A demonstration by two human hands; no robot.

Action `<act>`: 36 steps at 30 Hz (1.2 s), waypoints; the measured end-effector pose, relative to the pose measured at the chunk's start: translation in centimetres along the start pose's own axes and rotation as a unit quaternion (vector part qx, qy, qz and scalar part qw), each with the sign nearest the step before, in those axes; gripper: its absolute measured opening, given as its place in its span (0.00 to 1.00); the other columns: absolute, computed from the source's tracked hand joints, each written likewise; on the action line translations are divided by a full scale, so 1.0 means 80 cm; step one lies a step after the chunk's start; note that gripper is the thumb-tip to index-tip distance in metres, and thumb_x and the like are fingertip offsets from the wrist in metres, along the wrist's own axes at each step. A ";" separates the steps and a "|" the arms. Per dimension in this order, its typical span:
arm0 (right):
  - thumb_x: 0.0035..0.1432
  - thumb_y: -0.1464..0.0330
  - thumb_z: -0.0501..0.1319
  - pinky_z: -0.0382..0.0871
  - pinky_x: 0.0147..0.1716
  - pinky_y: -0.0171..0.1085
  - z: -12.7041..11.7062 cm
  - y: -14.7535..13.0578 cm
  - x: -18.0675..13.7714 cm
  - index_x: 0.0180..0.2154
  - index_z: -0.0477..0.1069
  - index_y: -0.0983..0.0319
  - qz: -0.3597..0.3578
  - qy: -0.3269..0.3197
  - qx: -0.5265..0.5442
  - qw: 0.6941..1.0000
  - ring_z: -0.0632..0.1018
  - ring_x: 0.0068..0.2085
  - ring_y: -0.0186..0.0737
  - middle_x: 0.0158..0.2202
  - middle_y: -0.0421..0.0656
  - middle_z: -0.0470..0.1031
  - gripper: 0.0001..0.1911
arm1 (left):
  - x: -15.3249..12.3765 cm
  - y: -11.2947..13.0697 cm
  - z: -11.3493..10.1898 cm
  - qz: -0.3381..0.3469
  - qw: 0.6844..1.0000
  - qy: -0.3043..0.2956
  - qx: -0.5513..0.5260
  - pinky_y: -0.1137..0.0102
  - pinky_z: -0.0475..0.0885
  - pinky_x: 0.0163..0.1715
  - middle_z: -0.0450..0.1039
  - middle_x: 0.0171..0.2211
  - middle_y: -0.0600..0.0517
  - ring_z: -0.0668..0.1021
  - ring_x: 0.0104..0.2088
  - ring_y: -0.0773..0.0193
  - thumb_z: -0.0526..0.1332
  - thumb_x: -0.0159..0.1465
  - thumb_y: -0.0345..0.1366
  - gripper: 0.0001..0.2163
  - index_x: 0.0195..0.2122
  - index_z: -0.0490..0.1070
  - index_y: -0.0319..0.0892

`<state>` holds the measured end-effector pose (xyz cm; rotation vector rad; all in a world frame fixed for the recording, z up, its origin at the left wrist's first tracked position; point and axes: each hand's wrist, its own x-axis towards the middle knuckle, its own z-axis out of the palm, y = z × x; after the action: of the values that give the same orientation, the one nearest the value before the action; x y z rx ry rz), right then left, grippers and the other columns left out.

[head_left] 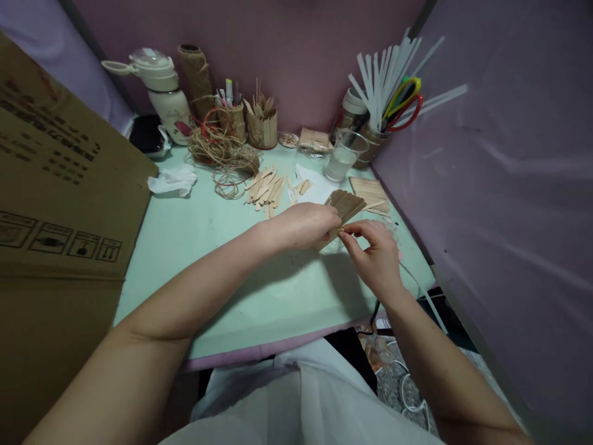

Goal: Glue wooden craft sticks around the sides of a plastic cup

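Note:
My left hand (312, 224) is closed around a fan-shaped piece made of wooden craft sticks (345, 205), held just above the table. Thumb and forefinger of my right hand (373, 250) pinch together at the lower edge of this piece. What lies between those fingertips is too small to make out. Loose craft sticks (266, 188) form a pile beyond my left wrist. A flat panel of sticks (370, 193) lies behind my right hand, and a white paper sheet (315, 184) lies beyond my left hand.
A tangle of jute twine (222, 151) lies at the back left, near a white bottle (169, 102) and a crumpled tissue (173, 181). A plastic cup of clear liquid (341, 162) stands before a holder with paper strips and scissors (403, 102). A cardboard box (69, 185) borders the left side.

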<state>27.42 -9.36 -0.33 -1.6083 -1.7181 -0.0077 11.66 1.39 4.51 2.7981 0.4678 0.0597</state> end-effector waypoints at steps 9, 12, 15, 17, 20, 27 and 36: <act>0.64 0.64 0.61 0.63 0.39 0.42 -0.001 0.004 0.004 0.32 0.73 0.58 -0.016 -0.015 0.004 1.000 0.75 0.38 0.44 0.33 0.42 0.79 0.07 | 0.003 -0.002 0.003 0.001 1.000 0.004 0.002 0.70 0.59 0.28 0.75 0.34 0.48 0.75 0.33 0.62 0.56 0.60 0.27 0.08 0.33 0.75 0.39; 0.65 0.64 0.60 0.61 0.39 0.42 0.001 0.004 0.003 0.33 0.73 0.58 -0.018 -0.014 -0.011 1.000 0.75 0.38 0.44 0.33 0.42 0.79 0.08 | 0.003 -0.001 0.003 -0.002 1.000 0.003 0.007 0.70 0.59 0.28 0.76 0.35 0.48 0.75 0.34 0.62 0.56 0.61 0.27 0.08 0.33 0.75 0.39; 0.65 0.64 0.60 0.58 0.41 0.43 0.005 0.006 -0.003 0.36 0.73 0.57 -0.037 -0.008 -0.063 0.997 0.74 0.39 0.45 0.34 0.42 0.79 0.06 | 0.003 -0.001 0.003 0.002 1.000 0.008 0.012 0.70 0.58 0.28 0.76 0.35 0.48 0.75 0.34 0.62 0.56 0.62 0.28 0.08 0.34 0.75 0.39; 0.64 0.63 0.61 0.57 0.42 0.44 0.008 0.007 -0.009 0.40 0.72 0.57 -0.052 -0.010 -0.107 0.993 0.74 0.42 0.46 0.37 0.42 0.79 0.06 | 0.003 -0.001 0.003 -0.002 1.000 0.003 0.013 0.70 0.58 0.28 0.75 0.34 0.48 0.75 0.34 0.62 0.57 0.62 0.30 0.07 0.33 0.75 0.39; 0.62 0.61 0.62 0.56 0.46 0.47 0.015 0.012 -0.016 0.47 0.70 0.57 -0.068 -0.014 -0.162 0.984 0.72 0.46 0.51 0.42 0.45 0.78 0.13 | 0.003 -0.002 0.003 -0.005 1.000 0.004 0.010 0.70 0.57 0.27 0.75 0.33 0.49 0.74 0.32 0.63 0.57 0.60 0.29 0.06 0.32 0.74 0.39; 0.58 0.61 0.65 0.55 0.51 0.51 0.029 0.027 -0.026 0.58 0.60 0.58 -0.113 -0.001 -0.195 0.974 0.67 0.51 0.54 0.52 0.50 0.72 0.28 | 0.004 -0.006 0.007 -0.002 1.000 0.009 -0.005 0.70 0.58 0.27 0.75 0.34 0.49 0.75 0.33 0.63 0.57 0.59 0.28 0.07 0.31 0.74 0.39; 0.59 0.58 0.64 0.56 0.52 0.52 0.041 0.038 -0.031 0.60 0.56 0.56 -0.109 0.016 -0.187 0.976 0.66 0.51 0.55 0.52 0.51 0.70 0.31 | 0.004 -0.004 0.007 -0.002 1.000 0.003 -0.012 0.71 0.58 0.28 0.76 0.35 0.48 0.75 0.33 0.63 0.57 0.59 0.27 0.07 0.32 0.74 0.38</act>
<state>28.08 -9.23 -5.38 -1.6583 -1.9426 -0.4883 11.95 1.59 3.87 2.7751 0.4711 0.0719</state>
